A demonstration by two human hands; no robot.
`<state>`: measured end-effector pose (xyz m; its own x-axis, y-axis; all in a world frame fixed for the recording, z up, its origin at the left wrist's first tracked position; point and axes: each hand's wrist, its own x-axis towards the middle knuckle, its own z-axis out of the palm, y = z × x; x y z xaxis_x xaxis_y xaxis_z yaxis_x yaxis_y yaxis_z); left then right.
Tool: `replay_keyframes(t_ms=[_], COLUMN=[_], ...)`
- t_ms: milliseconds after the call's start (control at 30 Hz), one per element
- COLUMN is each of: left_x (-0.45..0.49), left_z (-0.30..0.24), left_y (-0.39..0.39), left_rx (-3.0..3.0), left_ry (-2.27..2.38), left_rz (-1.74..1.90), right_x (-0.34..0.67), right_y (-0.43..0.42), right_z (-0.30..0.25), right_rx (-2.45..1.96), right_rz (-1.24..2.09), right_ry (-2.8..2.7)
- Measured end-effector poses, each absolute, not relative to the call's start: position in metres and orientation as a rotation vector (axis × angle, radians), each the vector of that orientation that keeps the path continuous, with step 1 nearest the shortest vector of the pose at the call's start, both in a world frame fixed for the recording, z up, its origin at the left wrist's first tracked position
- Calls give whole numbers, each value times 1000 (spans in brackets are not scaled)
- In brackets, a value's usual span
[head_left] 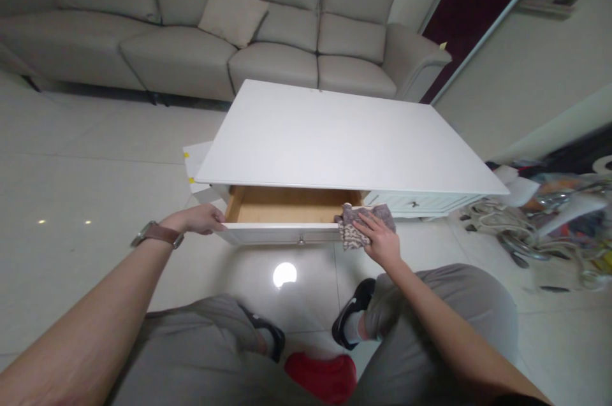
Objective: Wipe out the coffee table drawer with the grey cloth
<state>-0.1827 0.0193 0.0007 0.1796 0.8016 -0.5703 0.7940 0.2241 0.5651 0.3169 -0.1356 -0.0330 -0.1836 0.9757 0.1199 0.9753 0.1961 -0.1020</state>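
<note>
A white coffee table (354, 138) stands before me with its left drawer (282, 235) pulled out, showing a bare wooden inside. My left hand (203, 219) grips the drawer front at its left end, fingers curled over the edge. At the other end, my right hand (380, 237) presses a patterned grey-brown cloth (354, 234) against the top right corner of the drawer front. Part of the cloth hangs down over the front face. A small metal knob (301, 239) sits in the middle of that face.
Behind the table runs a long grey sofa (182, 43) with a beige cushion (233, 11). The right drawer (415, 204) is closed. Bags and loose items (549, 221) pile up on the floor at right. Something red (322, 375) lies between my feet. A white box (196, 164) stands left of the table.
</note>
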Motion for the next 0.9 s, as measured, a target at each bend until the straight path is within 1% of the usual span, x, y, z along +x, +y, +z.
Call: replay_keyframes(t_ms=[133,267,367,467,600,700,900], left_x=[-184,-184,-184,-184,-182,-180,-180], left_z=[-1,-3,-6,-9,-9,-9,-9], left_y=[23,25,27,28,28,28,29], left_rx=[1702,1759,1738,1726,1726,1709,1708], left_ry=[1499,1469,1458,1458,1494,1511,1524], left_rz=[-236,-294,-286,-289,-314,-319,-325], right_x=[353,364,365,357,328,294,189], right_y=[-138,-135,-133,-133,-136,-137,-115], right_z=[-48,-68,-71,-56,-24,-12,-10], right_rx=[-1928,-2037,-2130,-2221,-2342,-2216,-1927], right_rz=[69,236,312,214,48,21,153], right_ry=[-1709,-1161,-1016,-1171,-1631,-2028,-2536])
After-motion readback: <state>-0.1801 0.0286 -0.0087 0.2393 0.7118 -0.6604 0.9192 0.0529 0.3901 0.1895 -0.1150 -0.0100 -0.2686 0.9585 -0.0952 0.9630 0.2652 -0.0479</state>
